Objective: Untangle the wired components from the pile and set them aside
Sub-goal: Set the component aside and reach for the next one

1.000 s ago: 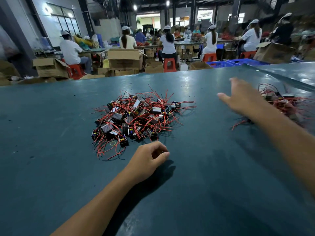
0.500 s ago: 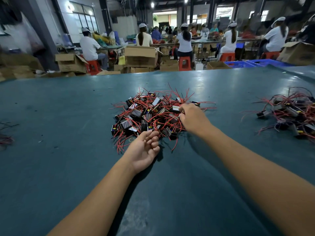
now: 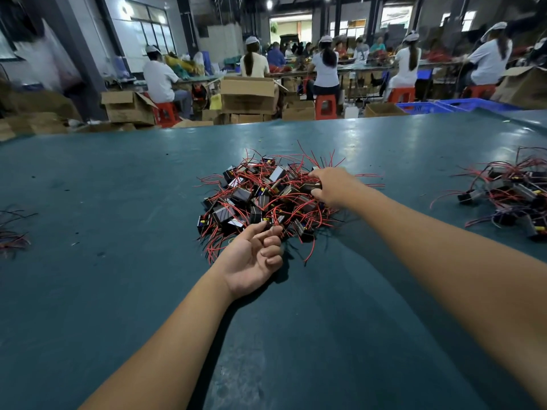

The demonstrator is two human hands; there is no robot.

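A tangled pile (image 3: 260, 199) of small black box components with red wires lies in the middle of the green table (image 3: 118, 261). My right hand (image 3: 334, 187) reaches into the pile's right side, and its fingers grip a black component there. My left hand (image 3: 251, 258) rests palm up on the table at the pile's near edge, fingers loosely curled and holding nothing, fingertips touching the nearest wires. A second heap of set-aside components (image 3: 515, 193) lies at the right edge of the table.
A few loose wires (image 3: 11, 232) lie at the table's far left. Beyond the table's far edge are cardboard boxes (image 3: 248, 96), red stools, blue crates (image 3: 444, 106) and several seated workers at benches.
My right hand swung from the heap on the right over to the middle pile and took hold of a component. My left hand turned palm up and slid to the pile's near edge.
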